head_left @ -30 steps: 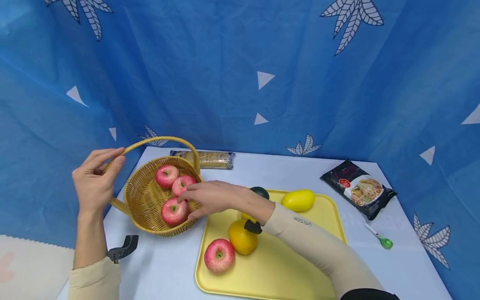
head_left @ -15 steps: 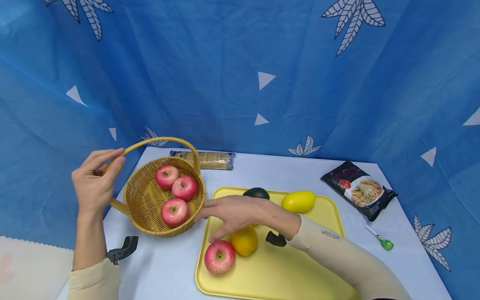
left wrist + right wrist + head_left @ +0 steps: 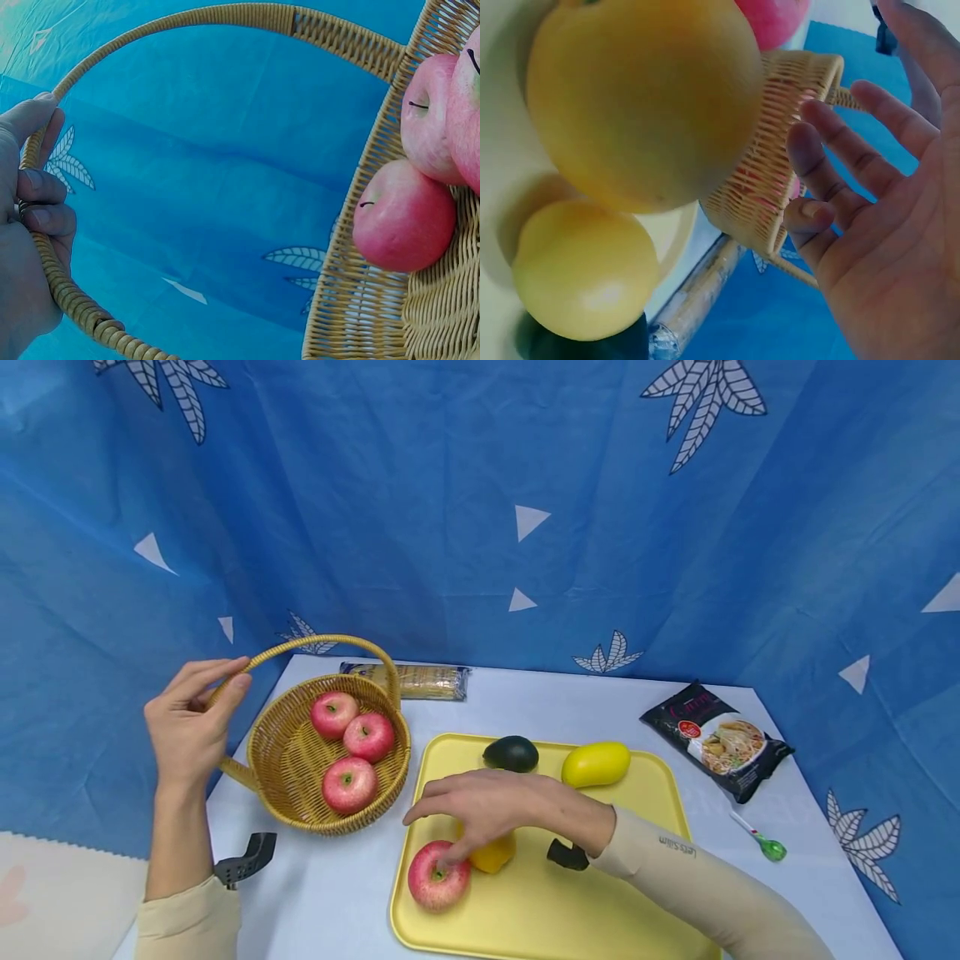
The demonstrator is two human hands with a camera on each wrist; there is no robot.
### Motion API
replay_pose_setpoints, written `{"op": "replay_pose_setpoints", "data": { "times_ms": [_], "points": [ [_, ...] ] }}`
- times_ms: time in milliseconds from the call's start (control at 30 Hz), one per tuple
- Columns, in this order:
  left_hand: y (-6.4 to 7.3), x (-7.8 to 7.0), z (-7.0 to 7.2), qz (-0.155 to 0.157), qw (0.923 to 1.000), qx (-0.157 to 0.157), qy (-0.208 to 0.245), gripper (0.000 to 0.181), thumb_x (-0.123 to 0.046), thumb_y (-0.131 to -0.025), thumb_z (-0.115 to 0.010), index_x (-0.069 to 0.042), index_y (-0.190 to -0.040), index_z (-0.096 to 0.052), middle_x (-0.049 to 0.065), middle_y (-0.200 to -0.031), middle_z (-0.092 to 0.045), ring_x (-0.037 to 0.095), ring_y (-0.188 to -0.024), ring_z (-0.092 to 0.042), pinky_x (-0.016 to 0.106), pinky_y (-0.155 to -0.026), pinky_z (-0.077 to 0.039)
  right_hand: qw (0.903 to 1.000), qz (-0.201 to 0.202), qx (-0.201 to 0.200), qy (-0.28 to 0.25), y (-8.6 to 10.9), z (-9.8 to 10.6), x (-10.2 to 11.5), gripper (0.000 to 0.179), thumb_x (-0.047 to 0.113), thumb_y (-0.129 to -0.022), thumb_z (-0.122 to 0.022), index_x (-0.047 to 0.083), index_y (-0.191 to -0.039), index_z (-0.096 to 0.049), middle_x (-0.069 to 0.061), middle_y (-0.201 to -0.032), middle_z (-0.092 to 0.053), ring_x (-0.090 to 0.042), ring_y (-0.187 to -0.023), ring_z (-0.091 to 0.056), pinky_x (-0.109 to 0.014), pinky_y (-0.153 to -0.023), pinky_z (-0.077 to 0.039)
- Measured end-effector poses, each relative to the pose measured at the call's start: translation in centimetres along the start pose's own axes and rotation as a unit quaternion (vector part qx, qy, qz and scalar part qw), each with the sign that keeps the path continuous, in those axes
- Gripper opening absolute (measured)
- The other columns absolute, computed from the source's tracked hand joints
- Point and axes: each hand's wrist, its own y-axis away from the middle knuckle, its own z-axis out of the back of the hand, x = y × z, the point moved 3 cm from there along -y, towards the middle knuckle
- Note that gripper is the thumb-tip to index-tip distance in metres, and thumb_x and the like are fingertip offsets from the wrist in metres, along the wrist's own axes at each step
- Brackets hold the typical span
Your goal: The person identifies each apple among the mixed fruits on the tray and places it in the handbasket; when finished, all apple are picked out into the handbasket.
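With curled fingers my left hand [image 3: 187,718] grips the handle [image 3: 225,13] of a woven basket [image 3: 288,768]. Inside it lie three red apples, one of them [image 3: 349,785] near the front rim. Over the yellow tray [image 3: 570,902] hovers my right hand [image 3: 495,810], its fingers relaxed and nothing held. Its thumb overlaps a fourth apple [image 3: 433,887] in the head view. Below the palm is an orange-yellow round fruit [image 3: 495,857], large in the right wrist view. A smaller yellow fruit [image 3: 585,270] beside it is hidden by the hand in the head view.
At the tray's back edge lie a dark green avocado [image 3: 512,753] and a yellow mango-like fruit [image 3: 596,764]. A black noodle packet [image 3: 716,739] and a small green spoon [image 3: 770,847] are to the right. Behind the basket lies a clear noodle pack [image 3: 431,681].
My right hand has left the basket's apples and moved right and toward me, over the apple and orange-yellow fruit on the tray. The left hand and basket have stayed in place.
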Motion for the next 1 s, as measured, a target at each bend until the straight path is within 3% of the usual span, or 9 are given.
{"op": "replay_pose_setpoints", "data": {
  "times_ms": [267, 433, 667, 833, 1000],
  "points": [
    [0.1, -0.1, 0.0, 0.003, 0.9999, 0.002, -0.010, 0.020, 0.012, -0.088, -0.069, 0.012, -0.107, -0.073, -0.001, -0.100, -0.070, 0.003, -0.042, -0.027, 0.021, -0.040, -0.019, 0.9994, 0.011, 0.033, 0.002, -0.1, -1.7, 0.6, 0.068, 0.066, -0.086, -0.067, 0.040, -0.146, -0.048, 0.017, -0.135, -0.053, -0.001, -0.123, -0.048, -0.040, -0.104, -0.041],
    [0.1, -0.1, 0.0, 0.002, 0.9998, 0.001, -0.018, 0.020, 0.012, -0.088, -0.069, 0.013, -0.107, -0.072, -0.005, -0.100, -0.069, 0.002, -0.042, -0.027, 0.020, -0.040, -0.020, 0.9993, 0.028, 0.026, 0.006, 0.0, -2.3, 1.1, 0.070, 0.068, -0.083, -0.067, 0.039, -0.145, -0.050, 0.018, -0.131, -0.054, 0.002, -0.115, -0.050, -0.031, -0.097, -0.041],
    [0.1, -0.1, 0.1, 0.002, 0.9998, 0.001, -0.018, 0.020, 0.012, -0.088, -0.069, 0.011, -0.108, -0.073, -0.002, -0.100, -0.070, 0.002, -0.041, -0.027, 0.021, -0.039, -0.020, 0.9989, 0.033, 0.028, 0.017, -0.3, -2.8, 1.4, 0.069, 0.065, -0.083, -0.071, 0.040, -0.144, -0.050, 0.017, -0.132, -0.053, 0.003, -0.113, -0.050, -0.027, -0.095, -0.039],
    [0.1, -0.2, 0.1, 0.011, 0.9996, 0.001, -0.027, 0.020, 0.010, -0.088, -0.069, 0.012, -0.108, -0.072, -0.006, -0.100, -0.069, 0.003, -0.042, -0.028, 0.020, -0.040, -0.021, 0.9978, 0.033, 0.037, 0.043, -0.7, -3.2, 1.6, 0.071, 0.064, -0.081, -0.074, 0.041, -0.144, -0.050, 0.017, -0.130, -0.052, 0.003, -0.110, -0.050, -0.024, -0.093, -0.038],
    [0.0, -0.2, 0.0, 0.011, 0.9996, 0.003, -0.026, 0.020, 0.010, -0.089, -0.069, 0.012, -0.108, -0.072, -0.007, -0.100, -0.069, 0.003, -0.042, -0.027, 0.020, -0.040, -0.020, 0.9929, 0.033, 0.041, 0.106, -1.1, -3.7, 2.1, 0.072, 0.067, -0.080, -0.073, 0.041, -0.143, -0.051, 0.016, -0.128, -0.053, 0.001, -0.107, -0.052, -0.026, -0.088, -0.037]
  ]
}}
